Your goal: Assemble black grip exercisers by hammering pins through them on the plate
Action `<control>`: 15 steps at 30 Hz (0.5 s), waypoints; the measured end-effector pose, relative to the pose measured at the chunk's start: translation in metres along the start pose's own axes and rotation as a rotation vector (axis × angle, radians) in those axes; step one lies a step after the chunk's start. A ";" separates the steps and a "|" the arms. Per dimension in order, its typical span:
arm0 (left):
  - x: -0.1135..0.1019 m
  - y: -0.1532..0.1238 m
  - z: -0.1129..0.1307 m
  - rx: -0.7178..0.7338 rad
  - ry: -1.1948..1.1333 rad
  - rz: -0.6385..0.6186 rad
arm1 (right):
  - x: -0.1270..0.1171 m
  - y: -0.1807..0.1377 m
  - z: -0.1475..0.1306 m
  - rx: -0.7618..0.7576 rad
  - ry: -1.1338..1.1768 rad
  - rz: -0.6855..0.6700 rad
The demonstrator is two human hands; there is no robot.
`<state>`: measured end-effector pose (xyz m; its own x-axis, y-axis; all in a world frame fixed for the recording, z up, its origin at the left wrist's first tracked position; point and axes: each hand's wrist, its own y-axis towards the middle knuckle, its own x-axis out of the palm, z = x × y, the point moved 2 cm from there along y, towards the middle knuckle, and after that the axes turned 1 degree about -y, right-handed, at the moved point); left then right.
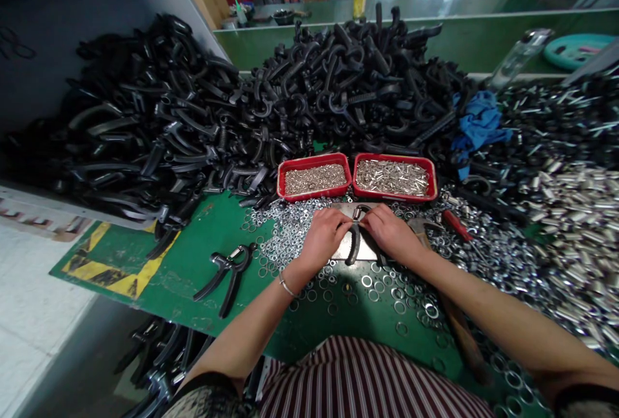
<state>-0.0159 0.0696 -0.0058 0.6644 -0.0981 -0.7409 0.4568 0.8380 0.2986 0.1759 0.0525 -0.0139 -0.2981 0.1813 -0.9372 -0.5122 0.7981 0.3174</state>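
My left hand (325,236) is closed, its fingertips pinched at the top of a black hand grip strengthener (354,247). Wrapped over the other handle of that strengthener is my right hand (389,232), also closed. A small coil spring shows between the hands at its upper end. Beneath lies a bright metal plate (342,251). Whether a small part sits between my fingertips is hidden. To the left, another hand grip strengthener (227,275) rests on the green table with its handles apart.
Red trays of small rivets (314,195) and pins (395,197) stand behind the plate. Washers and rings (367,281) spread around it. A hammer (459,324) and red-handled screwdriver (456,225) lie right. Black handles (338,76) pile behind; metal sleeves (575,231) and a blue cloth (478,122) are right.
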 end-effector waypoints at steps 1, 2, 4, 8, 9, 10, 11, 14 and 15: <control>0.000 0.000 0.000 0.000 -0.002 0.003 | 0.001 0.000 0.000 0.002 0.002 0.001; 0.000 0.000 0.000 0.002 -0.004 0.007 | 0.001 0.000 0.000 0.002 0.006 0.005; -0.001 -0.001 -0.001 0.004 -0.010 0.014 | 0.003 -0.001 0.002 0.007 0.021 0.021; -0.004 -0.003 -0.003 -0.002 -0.016 0.014 | 0.003 -0.004 0.004 0.002 0.047 0.044; -0.004 -0.004 -0.003 -0.006 -0.016 0.014 | 0.003 -0.004 0.004 -0.006 0.047 0.040; -0.005 -0.004 -0.003 -0.009 -0.016 0.015 | 0.002 -0.004 0.003 -0.013 0.044 0.035; -0.005 -0.005 -0.003 -0.011 -0.015 0.015 | 0.002 -0.004 0.003 -0.016 0.038 0.032; -0.004 -0.005 -0.002 -0.010 -0.013 0.013 | 0.002 -0.004 0.002 -0.007 0.015 0.022; -0.004 -0.005 -0.002 -0.008 -0.010 0.013 | 0.002 -0.004 0.001 -0.004 0.011 0.015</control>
<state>-0.0221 0.0669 -0.0057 0.6762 -0.0927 -0.7309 0.4435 0.8434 0.3033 0.1784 0.0502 -0.0174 -0.3148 0.1864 -0.9307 -0.5106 0.7933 0.3316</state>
